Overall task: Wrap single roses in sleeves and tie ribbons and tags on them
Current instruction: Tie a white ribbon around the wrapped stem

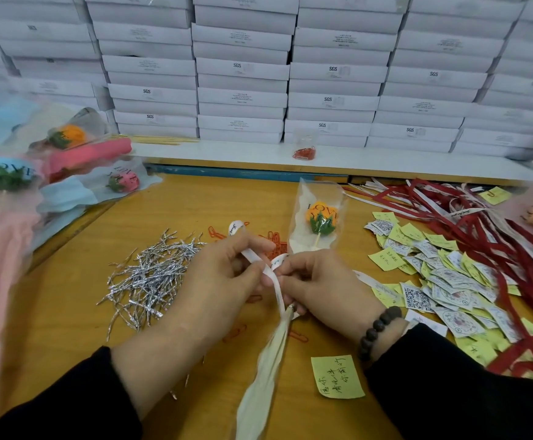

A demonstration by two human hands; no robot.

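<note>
White boxes (243,68) marked SGS stand stacked in rows along the back. Before them runs a white shelf (227,154), with thin wooden sticks (160,140) at its left and a small clear bag of red clips (305,150) nearer the middle. Orange paper clips (215,232) lie scattered on the yellow table (170,214).

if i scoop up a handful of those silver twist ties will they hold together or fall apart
The silver twist ties would probably spill: they lie as a loose heap of separate thin strips, with strays scattered at its edges. They look very light, so a nudge would likely scatter them across the wooden table. Many are kinked, so some may snag together in small clumps.
</note>
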